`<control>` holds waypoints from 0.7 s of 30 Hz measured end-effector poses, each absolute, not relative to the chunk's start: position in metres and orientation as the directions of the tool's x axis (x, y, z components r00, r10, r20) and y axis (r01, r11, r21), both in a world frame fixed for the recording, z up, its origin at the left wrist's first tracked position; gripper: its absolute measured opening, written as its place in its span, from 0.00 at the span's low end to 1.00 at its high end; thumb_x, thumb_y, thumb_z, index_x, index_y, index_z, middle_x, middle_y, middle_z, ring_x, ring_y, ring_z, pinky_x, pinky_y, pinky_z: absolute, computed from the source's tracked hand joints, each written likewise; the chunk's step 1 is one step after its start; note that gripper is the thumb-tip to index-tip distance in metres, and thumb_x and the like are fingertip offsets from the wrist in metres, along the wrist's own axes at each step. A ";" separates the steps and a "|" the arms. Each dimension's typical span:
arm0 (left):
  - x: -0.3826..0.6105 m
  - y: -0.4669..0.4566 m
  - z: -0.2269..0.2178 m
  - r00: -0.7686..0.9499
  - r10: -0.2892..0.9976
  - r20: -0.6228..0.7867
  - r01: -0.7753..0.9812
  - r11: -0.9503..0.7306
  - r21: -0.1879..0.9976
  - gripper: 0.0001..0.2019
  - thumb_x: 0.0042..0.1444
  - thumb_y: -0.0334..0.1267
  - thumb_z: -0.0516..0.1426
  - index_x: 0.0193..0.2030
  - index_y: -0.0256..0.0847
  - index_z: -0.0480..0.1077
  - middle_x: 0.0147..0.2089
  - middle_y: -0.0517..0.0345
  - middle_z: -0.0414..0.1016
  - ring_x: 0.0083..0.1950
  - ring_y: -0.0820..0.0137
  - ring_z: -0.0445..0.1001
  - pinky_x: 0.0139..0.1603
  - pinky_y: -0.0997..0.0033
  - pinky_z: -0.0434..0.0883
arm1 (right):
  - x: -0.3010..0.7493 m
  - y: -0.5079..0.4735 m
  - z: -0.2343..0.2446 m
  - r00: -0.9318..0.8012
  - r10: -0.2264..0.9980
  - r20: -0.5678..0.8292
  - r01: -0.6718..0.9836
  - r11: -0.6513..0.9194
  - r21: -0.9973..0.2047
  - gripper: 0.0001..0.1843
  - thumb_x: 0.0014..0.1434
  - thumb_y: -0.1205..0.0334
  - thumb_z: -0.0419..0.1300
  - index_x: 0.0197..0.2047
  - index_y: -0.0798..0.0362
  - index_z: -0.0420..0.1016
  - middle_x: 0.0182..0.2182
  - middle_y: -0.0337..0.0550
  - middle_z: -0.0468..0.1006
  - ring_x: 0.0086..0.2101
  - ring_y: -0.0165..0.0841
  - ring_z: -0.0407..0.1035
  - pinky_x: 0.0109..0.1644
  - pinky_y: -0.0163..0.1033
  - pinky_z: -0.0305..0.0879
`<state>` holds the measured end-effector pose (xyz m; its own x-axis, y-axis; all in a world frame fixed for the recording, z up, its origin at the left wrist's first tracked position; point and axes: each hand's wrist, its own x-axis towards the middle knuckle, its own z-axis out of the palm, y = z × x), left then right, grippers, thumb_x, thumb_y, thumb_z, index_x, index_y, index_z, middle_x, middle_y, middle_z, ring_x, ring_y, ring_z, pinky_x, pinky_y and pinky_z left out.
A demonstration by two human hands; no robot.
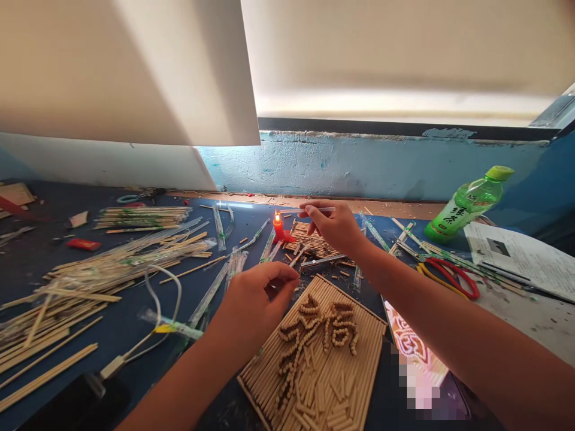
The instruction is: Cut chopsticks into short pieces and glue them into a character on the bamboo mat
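My right hand (336, 225) pinches a thin whitish stick (324, 209) just right of a lit red candle (279, 230), the stick's tip pointing toward the flame. Closed in a pinch, my left hand (263, 288) hovers over the upper left edge of a mat of side-by-side wooden sticks (368, 341); whatever lies between its fingertips is too small to make out. Raised characters built from short stick pieces (341, 326) stand on the mat. Loose cut pieces (321, 395) are scattered on its lower part. Behind the mat lies a pile of short sticks (309, 239).
Chopsticks (58, 353) and plastic wrappers (209, 296) spread across the left, with a white cable (157, 299) and a red lighter (84, 244). On the right are a green tea bottle (467, 206), red-handled pliers (456, 278), a lit phone (413, 341) and a printed sheet (521, 254).
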<state>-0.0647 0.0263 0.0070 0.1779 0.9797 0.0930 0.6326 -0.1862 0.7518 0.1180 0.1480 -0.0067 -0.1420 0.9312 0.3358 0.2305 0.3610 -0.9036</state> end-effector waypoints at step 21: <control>-0.068 0.036 0.000 0.086 0.995 -0.054 0.162 0.040 0.986 0.07 0.57 0.39 0.64 0.40 0.40 0.76 0.36 0.57 0.82 0.35 0.67 0.81 0.34 0.70 0.79 | 0.119 0.150 -0.012 -0.163 0.918 0.361 0.181 0.388 -0.904 0.14 0.63 0.55 0.59 0.43 0.55 0.82 0.36 0.49 0.84 0.22 0.30 0.74 0.23 0.37 0.64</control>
<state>-0.0681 0.0359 0.0002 0.0855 0.9949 -0.0544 0.1623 0.0399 0.9859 0.1191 0.1500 -0.0118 -0.1634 0.9179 0.3615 0.1812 0.3881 -0.9036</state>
